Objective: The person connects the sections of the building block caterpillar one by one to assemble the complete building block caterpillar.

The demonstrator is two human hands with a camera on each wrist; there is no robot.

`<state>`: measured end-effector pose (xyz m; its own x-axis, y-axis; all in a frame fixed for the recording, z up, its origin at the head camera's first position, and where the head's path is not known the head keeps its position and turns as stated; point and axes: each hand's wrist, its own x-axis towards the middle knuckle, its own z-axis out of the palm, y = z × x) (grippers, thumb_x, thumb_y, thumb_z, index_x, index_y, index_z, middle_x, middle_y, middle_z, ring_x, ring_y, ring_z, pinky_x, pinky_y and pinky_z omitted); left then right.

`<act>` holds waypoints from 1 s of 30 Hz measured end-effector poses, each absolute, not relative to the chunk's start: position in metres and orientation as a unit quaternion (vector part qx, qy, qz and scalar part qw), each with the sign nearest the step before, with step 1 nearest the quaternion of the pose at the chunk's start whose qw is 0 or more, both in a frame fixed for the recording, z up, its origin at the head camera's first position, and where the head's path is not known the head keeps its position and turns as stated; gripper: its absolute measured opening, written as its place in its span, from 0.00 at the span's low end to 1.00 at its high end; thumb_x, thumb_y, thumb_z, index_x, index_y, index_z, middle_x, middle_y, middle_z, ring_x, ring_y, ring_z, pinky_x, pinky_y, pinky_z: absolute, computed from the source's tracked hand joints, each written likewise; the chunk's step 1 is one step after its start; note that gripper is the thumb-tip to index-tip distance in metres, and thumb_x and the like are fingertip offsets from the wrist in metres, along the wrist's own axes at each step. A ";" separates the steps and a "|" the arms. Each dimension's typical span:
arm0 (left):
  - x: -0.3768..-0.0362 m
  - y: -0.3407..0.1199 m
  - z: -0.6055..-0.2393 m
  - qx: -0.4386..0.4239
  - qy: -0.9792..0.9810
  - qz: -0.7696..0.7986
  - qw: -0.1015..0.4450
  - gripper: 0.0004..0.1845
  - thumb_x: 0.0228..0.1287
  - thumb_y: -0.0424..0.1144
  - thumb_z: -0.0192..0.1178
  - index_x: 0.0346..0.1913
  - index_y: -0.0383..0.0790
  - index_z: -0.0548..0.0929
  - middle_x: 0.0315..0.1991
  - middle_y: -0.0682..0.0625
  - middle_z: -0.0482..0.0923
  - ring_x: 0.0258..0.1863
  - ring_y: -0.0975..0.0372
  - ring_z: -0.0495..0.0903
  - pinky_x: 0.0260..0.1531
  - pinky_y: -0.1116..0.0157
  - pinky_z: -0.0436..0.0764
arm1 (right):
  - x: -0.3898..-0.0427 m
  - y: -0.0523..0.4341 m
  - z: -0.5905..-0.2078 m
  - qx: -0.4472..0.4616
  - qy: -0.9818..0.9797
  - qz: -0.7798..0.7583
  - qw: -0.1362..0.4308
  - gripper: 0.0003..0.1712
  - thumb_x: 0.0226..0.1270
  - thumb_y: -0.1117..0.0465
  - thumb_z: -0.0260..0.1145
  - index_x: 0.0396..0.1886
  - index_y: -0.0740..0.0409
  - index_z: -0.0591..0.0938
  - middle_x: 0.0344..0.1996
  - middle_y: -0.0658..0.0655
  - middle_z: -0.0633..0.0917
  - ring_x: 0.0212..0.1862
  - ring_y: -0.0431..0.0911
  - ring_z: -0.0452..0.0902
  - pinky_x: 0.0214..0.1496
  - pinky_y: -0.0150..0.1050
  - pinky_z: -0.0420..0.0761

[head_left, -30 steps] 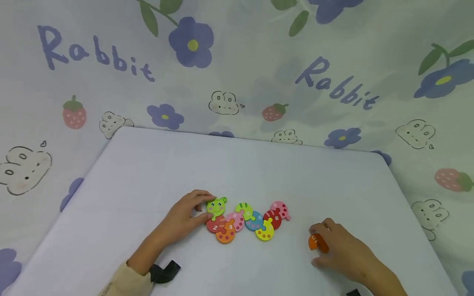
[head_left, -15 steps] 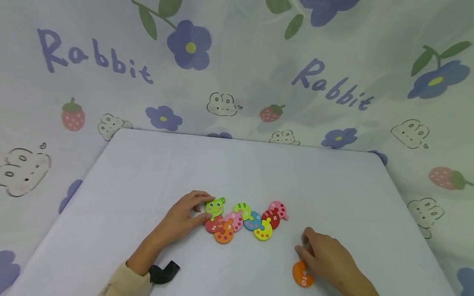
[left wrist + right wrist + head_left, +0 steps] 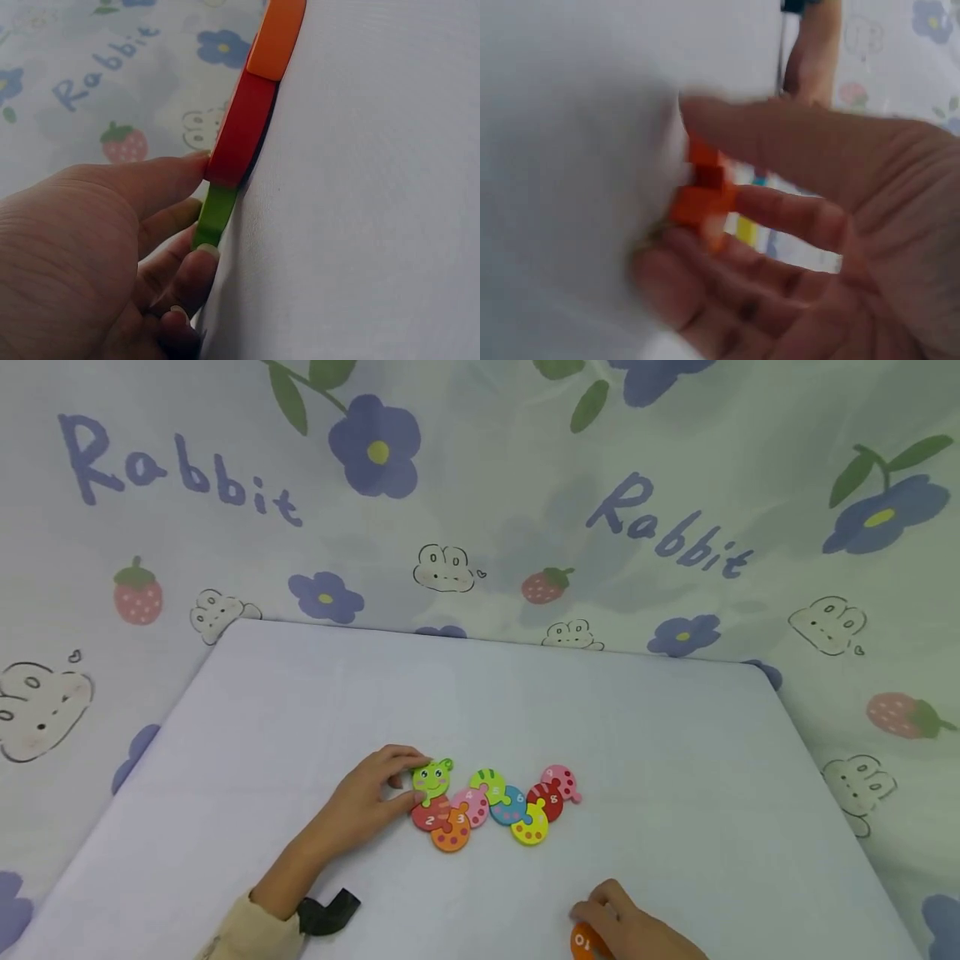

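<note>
At the far left hangs a soft printed cloth backdrop (image 3: pixel 150 527), pale, with purple flowers, strawberries, rabbit outlines and the word "Rabbit". In front of it lies a smooth white table (image 3: pixel 300 710) with rounded corners.

The left hand (image 3: pixel 367 802) comes in from a beige sleeve (image 3: pixel 251 935), a black strap (image 3: pixel 326 912) at the wrist. Its fingers are curled lightly, fingertips pressed to the left end of the puzzle: index on the green head piece (image 3: pixel 433 778), thumb against the red piece marked 2 (image 3: pixel 427 817). The left wrist view shows these pieces edge-on, thick flat slabs with matte painted sides: thumb (image 3: pixel 150 184) on the red edge (image 3: pixel 240 135), a finger on the green edge (image 3: pixel 214 217), an orange edge (image 3: pixel 276 37) beyond.

The caterpillar puzzle (image 3: pixel 495 803) zigzags rightward on the table in rounded, interlocked numbered pieces: orange 3, pink 4, green 5, blue 6, yellow 7, red 8, pink 9 (image 3: pixel 561 778) at the tail.

Well apart from that tail, at the lower edge of the head view, the right hand (image 3: pixel 637 931) pinches the loose orange piece marked 10 (image 3: pixel 583 940) between thumb and curled fingers, low over the table's near edge. The right wrist view is blurred; the orange piece (image 3: pixel 701 199) sits between the thumb and fingers there
</note>
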<state>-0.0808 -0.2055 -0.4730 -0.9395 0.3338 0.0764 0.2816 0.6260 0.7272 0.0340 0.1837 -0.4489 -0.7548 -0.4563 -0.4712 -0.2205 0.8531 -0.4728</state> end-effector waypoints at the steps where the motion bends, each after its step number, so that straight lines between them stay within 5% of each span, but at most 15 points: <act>1: -0.080 -0.207 -0.473 0.169 0.901 0.398 0.032 0.26 0.66 0.43 0.75 0.66 0.49 0.83 0.62 0.59 0.76 0.44 0.66 0.74 0.45 0.64 0.78 | 0.035 0.182 -0.450 -0.189 0.912 -0.213 0.296 0.35 0.56 0.37 0.80 0.56 0.49 0.81 0.46 0.48 0.70 0.27 0.31 0.68 0.36 0.28 0.81; 9: -0.080 -0.207 -0.479 0.169 0.897 0.407 0.039 0.26 0.67 0.44 0.74 0.67 0.50 0.83 0.63 0.59 0.76 0.44 0.66 0.74 0.46 0.63 0.77 | 0.032 0.173 -0.452 -0.106 0.956 -0.183 0.202 0.27 0.60 0.35 0.76 0.43 0.49 0.80 0.36 0.45 0.69 0.23 0.35 0.64 0.27 0.31 0.71; 14: -0.080 -0.207 -0.479 0.171 0.897 0.405 0.038 0.26 0.66 0.44 0.74 0.66 0.49 0.83 0.63 0.59 0.76 0.43 0.66 0.75 0.46 0.64 0.77 | 0.023 0.170 -0.446 -0.033 0.971 -0.135 0.193 0.25 0.57 0.34 0.78 0.36 0.48 0.81 0.31 0.46 0.70 0.24 0.40 0.65 0.27 0.33 0.70; 20: -0.079 -0.208 -0.478 0.170 0.900 0.400 0.037 0.26 0.66 0.44 0.74 0.66 0.48 0.83 0.63 0.58 0.76 0.43 0.66 0.75 0.46 0.64 0.77 | 0.013 0.170 -0.434 -0.177 0.952 -0.157 0.193 0.17 0.66 0.37 0.73 0.30 0.43 0.83 0.26 0.39 0.70 0.28 0.33 0.66 0.31 0.31 0.74; 25: -0.079 -0.208 -0.475 0.172 0.898 0.403 0.031 0.26 0.66 0.43 0.75 0.66 0.48 0.83 0.63 0.58 0.76 0.43 0.66 0.75 0.47 0.63 0.77 | 0.008 0.161 -0.426 -0.362 0.902 -0.205 0.116 0.11 0.67 0.45 0.76 0.42 0.40 0.84 0.40 0.35 0.77 0.41 0.31 0.71 0.40 0.27 0.79; 30: -0.079 -0.207 -0.472 0.173 0.896 0.408 0.036 0.26 0.67 0.44 0.74 0.67 0.48 0.83 0.64 0.58 0.76 0.44 0.66 0.75 0.46 0.64 0.77 | 0.003 0.158 -0.422 -0.365 0.920 -0.103 0.102 0.27 0.57 0.53 0.83 0.56 0.37 0.85 0.58 0.47 0.79 0.53 0.43 0.74 0.48 0.35 0.83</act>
